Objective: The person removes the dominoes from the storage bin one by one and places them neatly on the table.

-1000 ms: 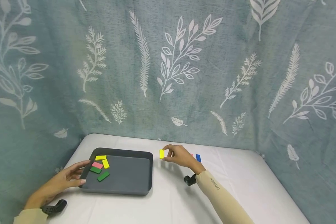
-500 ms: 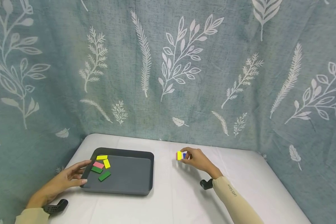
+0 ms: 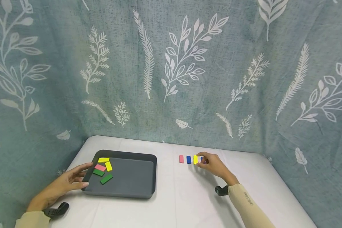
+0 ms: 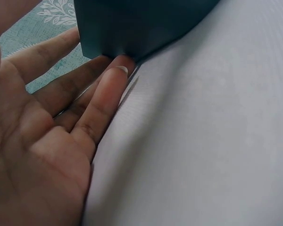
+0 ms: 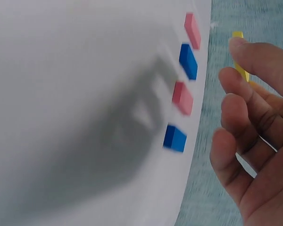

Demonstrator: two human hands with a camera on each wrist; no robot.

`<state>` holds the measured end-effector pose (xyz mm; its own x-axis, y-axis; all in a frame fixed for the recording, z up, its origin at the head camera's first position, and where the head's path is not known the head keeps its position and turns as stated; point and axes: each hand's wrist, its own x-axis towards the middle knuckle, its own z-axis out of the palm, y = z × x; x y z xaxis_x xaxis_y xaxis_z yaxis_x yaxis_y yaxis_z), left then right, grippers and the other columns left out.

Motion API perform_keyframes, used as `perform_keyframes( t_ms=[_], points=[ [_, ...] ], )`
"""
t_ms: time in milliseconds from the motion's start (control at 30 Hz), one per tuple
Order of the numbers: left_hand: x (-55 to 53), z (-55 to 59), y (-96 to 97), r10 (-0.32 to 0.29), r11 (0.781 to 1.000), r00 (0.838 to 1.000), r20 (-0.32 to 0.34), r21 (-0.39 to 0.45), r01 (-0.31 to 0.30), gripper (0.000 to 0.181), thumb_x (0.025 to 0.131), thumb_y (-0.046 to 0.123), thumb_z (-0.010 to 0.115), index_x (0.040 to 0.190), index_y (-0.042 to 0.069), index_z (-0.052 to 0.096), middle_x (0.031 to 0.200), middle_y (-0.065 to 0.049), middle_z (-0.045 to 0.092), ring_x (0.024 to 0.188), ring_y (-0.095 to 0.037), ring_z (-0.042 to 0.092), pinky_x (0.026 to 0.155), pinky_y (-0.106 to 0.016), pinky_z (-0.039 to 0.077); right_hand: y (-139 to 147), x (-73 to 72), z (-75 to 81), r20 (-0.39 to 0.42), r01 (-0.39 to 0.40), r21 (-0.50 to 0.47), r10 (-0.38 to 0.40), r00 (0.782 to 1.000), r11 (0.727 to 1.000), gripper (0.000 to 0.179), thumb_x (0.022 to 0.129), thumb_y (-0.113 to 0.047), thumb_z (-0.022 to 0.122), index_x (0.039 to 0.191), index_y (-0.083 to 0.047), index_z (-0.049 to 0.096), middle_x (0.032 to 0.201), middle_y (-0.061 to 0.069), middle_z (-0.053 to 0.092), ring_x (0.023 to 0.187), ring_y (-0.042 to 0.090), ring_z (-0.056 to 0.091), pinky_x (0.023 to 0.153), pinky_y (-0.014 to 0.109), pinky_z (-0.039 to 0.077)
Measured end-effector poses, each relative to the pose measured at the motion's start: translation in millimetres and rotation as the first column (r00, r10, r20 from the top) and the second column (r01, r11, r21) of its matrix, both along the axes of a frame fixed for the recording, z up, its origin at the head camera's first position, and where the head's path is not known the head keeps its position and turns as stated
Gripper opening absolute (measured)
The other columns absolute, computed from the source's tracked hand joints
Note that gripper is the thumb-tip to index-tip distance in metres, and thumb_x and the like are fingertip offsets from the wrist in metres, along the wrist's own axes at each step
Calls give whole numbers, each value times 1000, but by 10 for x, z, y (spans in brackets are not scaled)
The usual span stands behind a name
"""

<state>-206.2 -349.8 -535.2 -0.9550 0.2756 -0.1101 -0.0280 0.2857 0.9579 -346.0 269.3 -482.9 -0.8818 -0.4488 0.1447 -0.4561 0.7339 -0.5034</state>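
Observation:
My right hand (image 3: 213, 163) pinches a yellow block (image 3: 195, 159) between thumb and fingertips, held above the table in the right wrist view. Under and beside it runs a row on the white cloth: a pink block (image 5: 192, 31), a blue block (image 5: 188, 61), a second pink block (image 5: 182, 98) and a second blue block (image 5: 175, 138). In the head view my hand and the yellow block partly cover this row. My left hand (image 3: 60, 187), fingers extended, touches the left side of a dark grey tray (image 3: 152, 174), with the thumb near its front corner.
Inside the tray, toward its left, lie two yellow blocks (image 3: 108, 166), a pink block (image 3: 100, 167) and two green blocks (image 3: 106, 179). A leaf-patterned curtain (image 3: 148, 120) rises behind and on both sides of the white-covered table (image 3: 148, 215).
My right hand has carried the yellow block rightward, from beside the tray to over the row, uncovering the left pink and blue blocks. My left hand keeps its place at the tray.

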Motion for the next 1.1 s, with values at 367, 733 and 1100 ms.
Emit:
perform_keyframes(
  t_ms=[367, 733, 1100],
  points=[
    [4, 7, -3, 10, 1000, 1000, -1, -25, -10, 76, 99, 22, 70, 163, 21, 28, 158, -19, 35, 133, -36, 39, 99, -52, 42, 420, -43, -110, 54, 123, 32, -125, 991, 992, 43, 93, -18, 78, 133, -5, 65, 79, -4, 64, 68, 15, 57, 65, 32, 47],
    [4, -1, -4, 18, 999, 1000, -16, -48, -18, 76, 99, 24, 70, 163, 20, 29, 159, -17, 32, 133, -36, 37, 100, -55, 40, 688, -103, -184, 95, 182, 48, -186, 978, 982, 44, 95, -16, 76, 135, -2, 62, 79, 1, 64, 69, 18, 58, 64, 34, 48],
    [-11, -11, -17, 26, 998, 1000, 0, -49, -26, 77, 99, 25, 71, 163, 23, 29, 159, -18, 32, 135, -38, 35, 99, -55, 41, 764, -207, -284, 123, 219, 87, -229, 966, 972, 45, 96, -17, 75, 136, -2, 61, 77, 2, 60, 67, 17, 53, 62, 32, 45]
  ],
)
